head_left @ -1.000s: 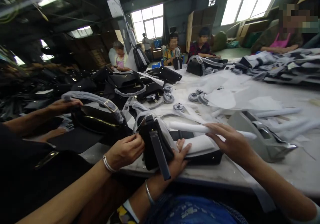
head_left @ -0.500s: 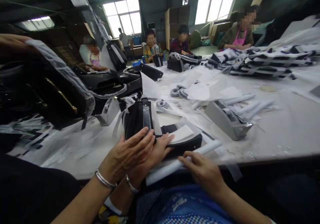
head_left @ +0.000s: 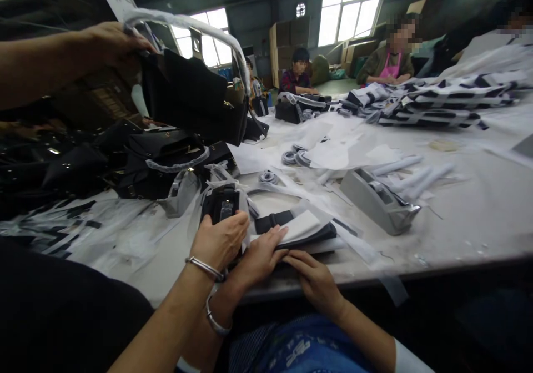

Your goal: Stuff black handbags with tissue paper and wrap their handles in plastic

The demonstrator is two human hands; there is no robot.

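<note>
A flat black bag (head_left: 320, 235) lies at the table's near edge, with a folded white sheet (head_left: 302, 226) on top. My left hand (head_left: 260, 253), a silver bangle at its wrist, grips the bag's left end, fingers over the sheet and thumb lower at the near side. My right hand (head_left: 314, 278) is closed at the bag's near edge, fingertips pinched beside my left thumb; what they hold is hidden. A co-worker's hand (head_left: 225, 237), also with a bangle, reaches over my left forearm onto a small upright black bag (head_left: 220, 202).
At upper left another person's hand (head_left: 120, 40) lifts a black handbag (head_left: 191, 95) by its wrapped handle. Black bags (head_left: 162, 151) are heaped below. A grey tape dispenser (head_left: 377, 201) stands to the right, near white paper rolls (head_left: 428, 180). Striped pieces (head_left: 441, 104) are piled farther back.
The white roll under my right hand no longer shows across my lap. My right hand moved left to the bag's edge. The co-worker's hand shifted down-left, and the lifted handbag swung right.
</note>
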